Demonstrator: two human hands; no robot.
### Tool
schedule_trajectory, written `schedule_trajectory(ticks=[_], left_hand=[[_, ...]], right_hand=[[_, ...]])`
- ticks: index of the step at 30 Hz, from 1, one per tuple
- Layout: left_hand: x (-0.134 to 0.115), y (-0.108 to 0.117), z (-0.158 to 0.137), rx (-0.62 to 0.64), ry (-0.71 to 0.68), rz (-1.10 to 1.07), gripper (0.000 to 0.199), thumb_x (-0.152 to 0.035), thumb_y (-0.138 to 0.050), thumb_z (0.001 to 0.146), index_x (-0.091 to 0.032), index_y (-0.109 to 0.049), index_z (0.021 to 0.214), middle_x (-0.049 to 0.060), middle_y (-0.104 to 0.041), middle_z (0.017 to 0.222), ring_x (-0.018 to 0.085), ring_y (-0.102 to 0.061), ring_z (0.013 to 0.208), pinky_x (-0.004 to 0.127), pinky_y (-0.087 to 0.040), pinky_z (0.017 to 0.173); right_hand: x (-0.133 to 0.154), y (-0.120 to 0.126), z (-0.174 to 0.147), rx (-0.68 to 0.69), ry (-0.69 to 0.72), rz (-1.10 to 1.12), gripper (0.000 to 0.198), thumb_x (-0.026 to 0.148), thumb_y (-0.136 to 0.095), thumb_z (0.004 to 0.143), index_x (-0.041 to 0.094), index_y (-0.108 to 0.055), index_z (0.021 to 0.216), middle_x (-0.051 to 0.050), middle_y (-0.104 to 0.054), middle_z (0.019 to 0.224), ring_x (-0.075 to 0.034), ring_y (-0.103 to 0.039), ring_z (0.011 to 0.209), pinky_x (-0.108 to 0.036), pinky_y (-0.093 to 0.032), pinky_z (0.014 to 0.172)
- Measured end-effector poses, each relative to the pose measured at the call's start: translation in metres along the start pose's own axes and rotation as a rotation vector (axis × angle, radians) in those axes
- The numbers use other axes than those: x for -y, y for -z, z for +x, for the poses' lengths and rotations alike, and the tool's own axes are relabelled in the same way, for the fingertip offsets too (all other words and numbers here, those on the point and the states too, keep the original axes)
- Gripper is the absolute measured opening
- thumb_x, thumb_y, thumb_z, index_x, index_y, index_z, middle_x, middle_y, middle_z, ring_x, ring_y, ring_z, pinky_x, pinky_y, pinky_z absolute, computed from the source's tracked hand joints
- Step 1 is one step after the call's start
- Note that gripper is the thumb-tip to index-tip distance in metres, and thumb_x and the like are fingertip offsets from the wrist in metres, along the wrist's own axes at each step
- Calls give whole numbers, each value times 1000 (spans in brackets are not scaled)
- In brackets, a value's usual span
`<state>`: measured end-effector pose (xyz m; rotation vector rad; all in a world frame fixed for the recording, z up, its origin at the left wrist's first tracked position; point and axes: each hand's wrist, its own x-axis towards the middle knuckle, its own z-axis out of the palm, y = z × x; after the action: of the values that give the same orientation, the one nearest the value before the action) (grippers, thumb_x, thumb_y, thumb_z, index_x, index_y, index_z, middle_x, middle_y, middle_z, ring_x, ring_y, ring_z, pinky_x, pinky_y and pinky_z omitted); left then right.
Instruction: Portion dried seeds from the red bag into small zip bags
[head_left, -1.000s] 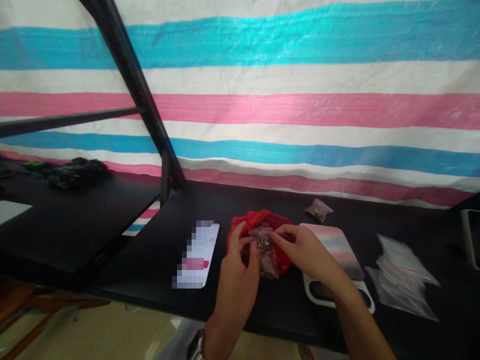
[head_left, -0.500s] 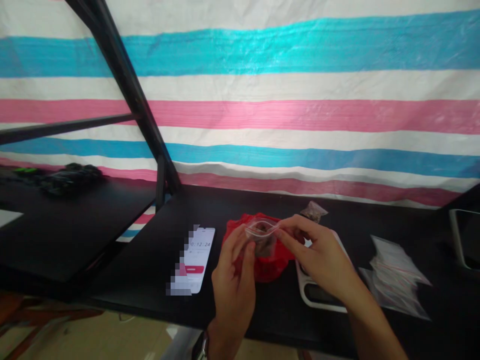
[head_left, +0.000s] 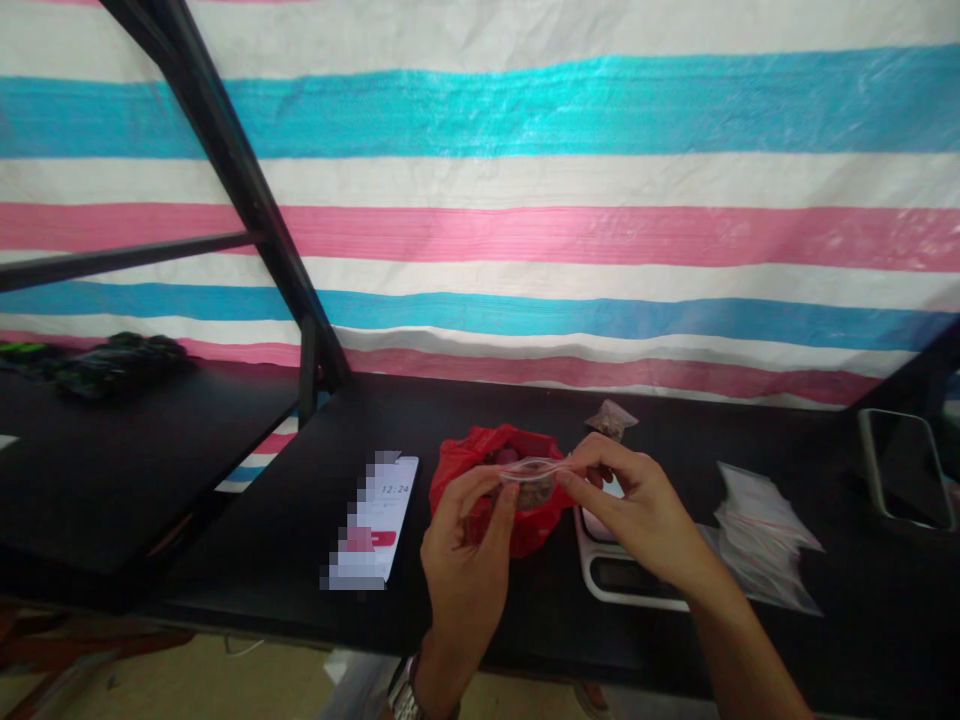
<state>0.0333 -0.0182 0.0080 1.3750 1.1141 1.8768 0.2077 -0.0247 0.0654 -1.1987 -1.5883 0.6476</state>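
Observation:
Between my two hands is a small clear zip bag with brownish contents too blurred to name. My left hand pinches the left end of its zip strip, thumb in front. At the right end, my right hand grips the strip between thumb and fingers. The bag's mouth shows as a narrow slit. Behind and below it sits a red plastic bag, its top gaping, with dark contents partly visible. A white kitchen scale lies under my right hand, mostly covered by it.
A filled zip bag stands behind the scale. To the right are a stack of flat zip bags and a dark-screened phone. A lit phone showing a timer lies on the left. A black frame post rises behind.
The mouth of the small zip bag has narrowed from a wide oval to a slit. Both hands still hold its ends. The whole view has shifted slightly.

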Motion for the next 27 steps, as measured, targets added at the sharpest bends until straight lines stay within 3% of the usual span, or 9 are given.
schedule_trajectory(ticks=[5, 9, 11, 14, 16, 18, 21, 27], left_hand=[[-1, 0, 6, -15, 108, -85, 18, -28, -85, 85, -20, -74, 98, 2, -81, 89, 17, -81, 81, 25, -67, 74], [-1, 4, 5, 3, 1, 57, 14, -26, -76, 94, -22, -70, 105, 2, -78, 96, 15, -78, 84, 25, -65, 76], [0, 8, -1, 121, -160, 236, 10, -21, -70, 98, -24, -69, 107, 2, -76, 98, 16, -75, 87, 28, -64, 80], [6, 11, -15, 416, -403, 543, 25, -16, -67, 97, -26, -69, 119, 8, -75, 118, 26, -74, 105, 44, -64, 92], [11, 11, -24, 552, -466, 704, 35, -12, -65, 95, -26, -68, 127, 12, -71, 133, 33, -72, 115, 51, -64, 95], [18, 8, -29, 627, -461, 774, 37, -5, -61, 95, -25, -68, 125, 12, -70, 134, 32, -71, 116, 50, -65, 94], [26, 0, -27, 619, -401, 763, 35, -1, -56, 96, -24, -70, 119, 9, -73, 122, 27, -72, 108, 44, -65, 91], [35, -19, -17, 426, -331, 672, 27, -2, -56, 99, -22, -70, 110, 6, -71, 109, 23, -70, 99, 41, -63, 91]], right_hand=[[2, -10, 4, -31, -47, -21, 15, 36, -74, 92, 23, -79, 88, -1, -70, 77, -18, -58, 72, -30, -48, 69], [-4, -12, 10, -107, -54, 71, 19, 40, -73, 92, 22, -77, 87, -3, -75, 80, -19, -66, 74, -30, -54, 71], [-10, -4, 13, -235, -57, 124, 22, 44, -77, 88, 23, -75, 87, -3, -76, 82, -19, -69, 76, -31, -56, 73], [-19, 16, 16, -415, -108, 153, 25, 47, -83, 83, 24, -74, 89, -2, -77, 83, -20, -73, 78, -32, -60, 76], [-25, 29, 16, -502, -129, 157, 28, 48, -86, 81, 25, -74, 90, -1, -78, 81, -21, -74, 79, -34, -61, 77], [-28, 37, 14, -556, -140, 146, 29, 49, -86, 79, 25, -74, 90, -1, -77, 80, -23, -75, 79, -35, -61, 76], [-30, 39, 11, -558, -158, 107, 29, 50, -84, 81, 25, -75, 91, -3, -79, 83, -24, -76, 81, -36, -62, 76], [-26, 32, 10, -457, -142, 101, 30, 51, -83, 82, 24, -74, 92, -4, -80, 84, -22, -75, 80, -34, -61, 77]])
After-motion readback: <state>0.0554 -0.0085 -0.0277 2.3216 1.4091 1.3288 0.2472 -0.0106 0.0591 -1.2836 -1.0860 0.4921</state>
